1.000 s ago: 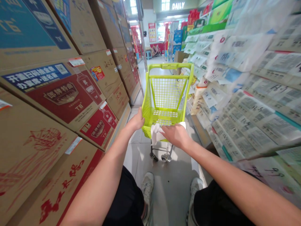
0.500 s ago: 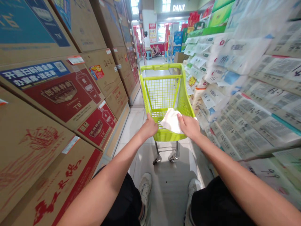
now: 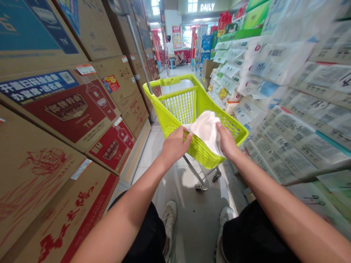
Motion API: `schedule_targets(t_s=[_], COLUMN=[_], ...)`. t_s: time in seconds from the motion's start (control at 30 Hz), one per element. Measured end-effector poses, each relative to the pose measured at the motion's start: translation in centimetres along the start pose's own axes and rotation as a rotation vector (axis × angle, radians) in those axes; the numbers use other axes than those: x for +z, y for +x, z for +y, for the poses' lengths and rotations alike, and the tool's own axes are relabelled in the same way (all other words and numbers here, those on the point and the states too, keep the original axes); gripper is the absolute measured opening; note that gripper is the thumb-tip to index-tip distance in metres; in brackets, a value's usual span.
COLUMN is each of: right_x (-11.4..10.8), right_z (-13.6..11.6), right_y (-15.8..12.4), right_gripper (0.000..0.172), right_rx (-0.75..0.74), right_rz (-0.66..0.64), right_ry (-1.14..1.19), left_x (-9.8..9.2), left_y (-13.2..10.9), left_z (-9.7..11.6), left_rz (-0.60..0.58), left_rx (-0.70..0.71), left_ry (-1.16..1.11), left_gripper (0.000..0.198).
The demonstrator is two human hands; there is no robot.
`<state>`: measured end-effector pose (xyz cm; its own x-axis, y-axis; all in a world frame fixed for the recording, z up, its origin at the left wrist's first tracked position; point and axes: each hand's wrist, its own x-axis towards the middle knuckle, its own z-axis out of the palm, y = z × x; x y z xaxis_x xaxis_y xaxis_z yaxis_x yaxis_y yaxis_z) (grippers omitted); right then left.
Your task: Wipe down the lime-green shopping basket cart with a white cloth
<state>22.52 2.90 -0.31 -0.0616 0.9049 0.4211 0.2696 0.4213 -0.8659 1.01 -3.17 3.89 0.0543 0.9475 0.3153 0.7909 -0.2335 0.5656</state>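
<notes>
**White cloth gripped at the cart's near rim**

My right hand (image 3: pixel 227 142) is clamped on a white cloth (image 3: pixel 206 131), thumb on top, the other fingers mostly hidden. Read the lime-green shopping cart (image 3: pixel 203 151) as a clock, twelve farthest from me: the cloth drapes over the near rim at five, my right hand is at four, and my left hand (image 3: pixel 175 146) touches the edge around half past seven. Its fingers are curled, but I can't tell whether they clamp the rim or the cloth's end.

The cart stands at a slant just past twelve o'clock from me, casters (image 3: pixel 201 187) on the tiled floor (image 3: pixel 189 219). Printed cartons (image 3: pixel 82 106) are stacked from nine to eleven; plastic-wrapped paper packs (image 3: pixel 296 120) fill one to three. A blue stool (image 3: pixel 172 63) is far off at twelve.
</notes>
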Motion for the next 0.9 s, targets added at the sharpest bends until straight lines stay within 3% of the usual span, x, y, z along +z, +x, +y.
schedule_targets(t_s=[0.1, 0.17, 0.3, 0.43, 0.53, 0.63, 0.7, 0.8, 0.9], right_x=[0.0, -0.3, -1.0, -1.4, -1.2, -0.8, -0.6, -0.5, -0.2], right_z=[-1.8, -3.1, -4.7, -5.0, -4.7, -4.2, -3.8, -3.2, -2.7], right_y=[-0.7, -1.2, -1.9, -2.4, -2.5, -2.4, -2.2, -1.6, -1.0], right_gripper=[0.072, 0.071, 0.066, 0.061, 0.062, 0.058, 0.056, 0.052, 0.049], right_rx=[0.043, 0.013, -0.126, -0.271, -0.315, -0.294, -0.286, -0.291, -0.352], right_rz=[-0.075, -0.103, -0.149, -0.217, -0.181, -0.190, -0.195, -0.172, -0.201], right_ry=[0.112, 0.063, -0.234, -0.602, -0.839, -0.943, -0.947, -0.883, -0.766], left_x=[1.2, 2.1, 3.0, 2.4, 1.3, 0.5, 0.3, 0.6, 1.3], left_y=[1.5, 2.2, 2.9, 3.3, 3.4, 3.1, 2.8, 2.4, 2.4], left_z=[-1.1, -1.3, -0.8, -1.3, -2.6, -3.9, -4.4, -4.4, -3.7], left_rz=[0.015, -0.022, -0.025, -0.017, -0.203, -0.490, -0.578, -0.556, -0.456], left_rx=[0.075, 0.087, 0.041, -0.123, -0.194, -0.138, -0.084, -0.026, -0.011], left_ry=[-0.341, -0.511, -0.585, -0.675, -0.590, -0.510, -0.496, -0.506, -0.589], left_gripper=[0.031, 0.034, 0.017, 0.017, 0.014, 0.016, 0.019, 0.022, 0.023])
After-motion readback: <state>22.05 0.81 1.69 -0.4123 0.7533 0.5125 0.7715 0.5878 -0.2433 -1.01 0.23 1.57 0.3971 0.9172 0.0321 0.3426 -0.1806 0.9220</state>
